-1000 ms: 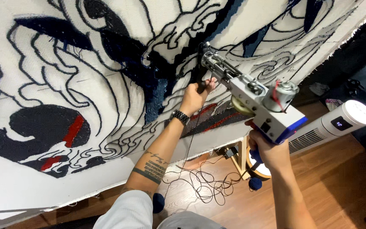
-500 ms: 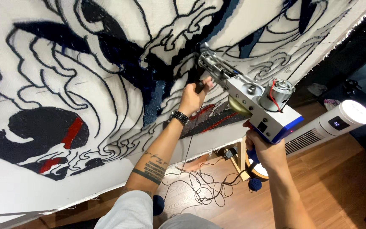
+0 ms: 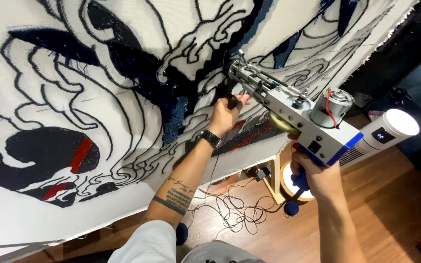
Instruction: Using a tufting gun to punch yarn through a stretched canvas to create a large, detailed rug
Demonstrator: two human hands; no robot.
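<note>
**A:** What is at the left of the view?

**B:** A big stretched cloth [image 3: 49, 204] fills the left and the top. It carries a drawn design with black outlines, dark blue tufted patches [image 3: 171, 97] and some red marks [image 3: 80, 155]. The lower part is bare white.

**A:** And the left hand?

**B:** The left hand [image 3: 227, 114] is in the middle of the view, just in front of the cloth. Its fingers are closed around a black front handle [image 3: 232, 101] of the tufting gun [image 3: 293, 109]. There is a dark watch [image 3: 211, 139] on this wrist.

**A:** Which way does the gun point?

**B:** Its long axis goes from lower right to upper left. The needle end [image 3: 237, 68] is at the upper left and meets the cloth, near a dark blue patch. The grey body with a round motor [image 3: 336, 104] on top is behind it, and the blue rear grip is at the lower right.

**A:** And the right hand?

**B:** The right hand [image 3: 317, 178] is below the rear end of the gun, closed tight on the blue grip [image 3: 300, 180].

**A:** What lies further right and below?

**B:** A white cylinder-shaped device [image 3: 391, 131] with a small dark screen is just right of the gun. Under it is a wooden floor [image 3: 395, 209], with loose black cables [image 3: 235, 214] near the foot of a wooden frame [image 3: 274, 178].
</note>
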